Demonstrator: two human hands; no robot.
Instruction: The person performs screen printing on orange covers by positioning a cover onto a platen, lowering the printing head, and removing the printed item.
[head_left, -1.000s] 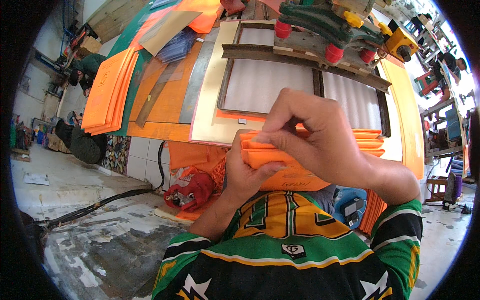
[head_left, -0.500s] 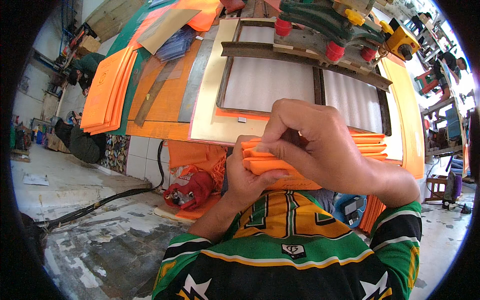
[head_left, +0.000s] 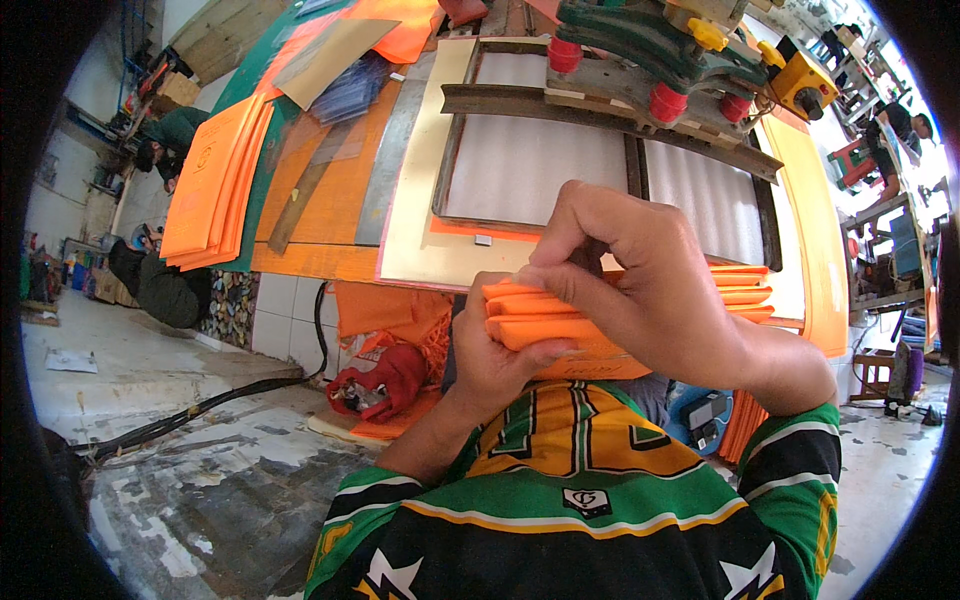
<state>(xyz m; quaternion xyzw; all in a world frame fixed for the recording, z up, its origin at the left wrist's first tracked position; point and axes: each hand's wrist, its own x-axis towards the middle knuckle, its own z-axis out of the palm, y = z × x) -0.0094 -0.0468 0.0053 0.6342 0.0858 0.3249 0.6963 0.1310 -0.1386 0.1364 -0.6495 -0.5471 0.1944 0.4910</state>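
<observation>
Worn, patchy floor [head_left: 230, 480] spreads off to the person's left, running up to a wooden worktable [head_left: 335, 262]; on its top I see a dark metal frame [head_left: 637, 185] over pale panels, with a green machine [head_left: 640, 48] on red feet [head_left: 668, 103] beyond it; a fanned pile of orange folders [head_left: 212, 185] hangs near the left end, and a red bag [head_left: 385, 380] sits low beneath the near edge. Close against the person's front, just this side of the table, is a thick bundle of orange folders [head_left: 545, 333]; the left hand [head_left: 495, 348] clasps its left end, thumb across the near face; the right hand [head_left: 640, 275] arches over the top, thumb and forefinger tips pinched together by the upper folds; whether they catch an edge, I cannot tell.
</observation>
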